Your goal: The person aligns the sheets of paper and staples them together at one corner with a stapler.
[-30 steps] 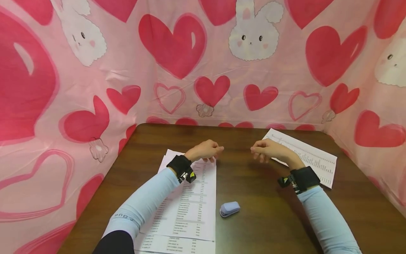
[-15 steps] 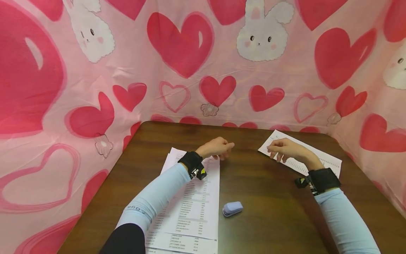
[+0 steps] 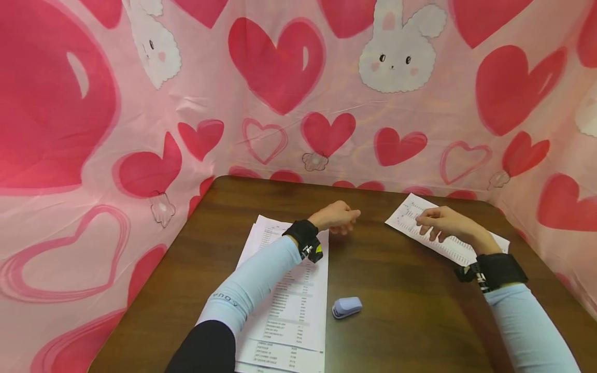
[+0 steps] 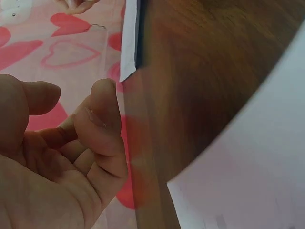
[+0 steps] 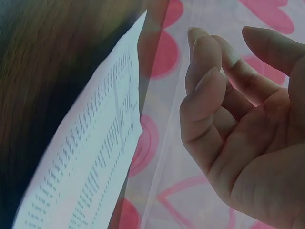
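Above the far right corner of the printed papers [image 3: 298, 316], my left hand [image 3: 335, 216] hovers with loosely bent fingers and nothing in its grasp. Its thumb stands apart from the fingers in the left wrist view. My right hand [image 3: 450, 225] hangs over a separate printed sheet [image 3: 402, 216], which lies slanted at the table's far right. Fingers of that hand are relaxed and hold nothing; in the right wrist view the sheet [image 5: 90, 138] is apart from them. A small lilac stapler [image 3: 347, 306] lies just right of the papers.
The brown wooden table [image 3: 392, 331] is bordered by a pink curtain [image 3: 280, 140] with hearts and rabbits at the back and sides. The papers on the left overlap in a stack reaching the bottom of the head view.
Both hands have moved to the right, the right one farther over the slanted sheet. The head view has turned slightly left. Papers and stapler stay put on the table.
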Available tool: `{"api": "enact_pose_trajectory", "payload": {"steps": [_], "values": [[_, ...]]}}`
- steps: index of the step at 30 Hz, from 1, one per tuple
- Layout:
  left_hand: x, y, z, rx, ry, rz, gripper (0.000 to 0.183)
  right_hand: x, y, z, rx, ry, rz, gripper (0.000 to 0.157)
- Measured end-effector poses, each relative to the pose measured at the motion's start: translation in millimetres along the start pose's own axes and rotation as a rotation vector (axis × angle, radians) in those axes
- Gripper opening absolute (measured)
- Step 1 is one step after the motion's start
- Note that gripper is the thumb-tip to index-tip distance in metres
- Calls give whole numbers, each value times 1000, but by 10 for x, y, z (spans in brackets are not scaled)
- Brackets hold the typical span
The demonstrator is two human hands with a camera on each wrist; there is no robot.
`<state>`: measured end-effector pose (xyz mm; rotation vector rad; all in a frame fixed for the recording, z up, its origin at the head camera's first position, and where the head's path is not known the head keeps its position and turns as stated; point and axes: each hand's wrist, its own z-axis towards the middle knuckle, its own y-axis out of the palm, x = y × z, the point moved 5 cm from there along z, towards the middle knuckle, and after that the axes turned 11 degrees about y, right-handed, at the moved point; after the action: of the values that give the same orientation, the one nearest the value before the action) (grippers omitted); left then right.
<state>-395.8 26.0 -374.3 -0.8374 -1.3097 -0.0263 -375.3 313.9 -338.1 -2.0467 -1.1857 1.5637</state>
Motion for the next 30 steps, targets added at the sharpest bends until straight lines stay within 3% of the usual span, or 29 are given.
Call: {"api": "enact_pose_trajectory", "payload": {"steps": [9,19,25,30], "values": [[61,115,106,-7,-11,28,40,144,-70,-40,11,21,-1,40],[221,367,290,17,3,19,33,237,-208,-117,37,36,-7,36],[178,415,349,37,-29,52,32,275,-215,-147,55,43,-13,37],[123,397,324,59,-55,19,30,376,-257,-163,59,77,-23,42]]}}
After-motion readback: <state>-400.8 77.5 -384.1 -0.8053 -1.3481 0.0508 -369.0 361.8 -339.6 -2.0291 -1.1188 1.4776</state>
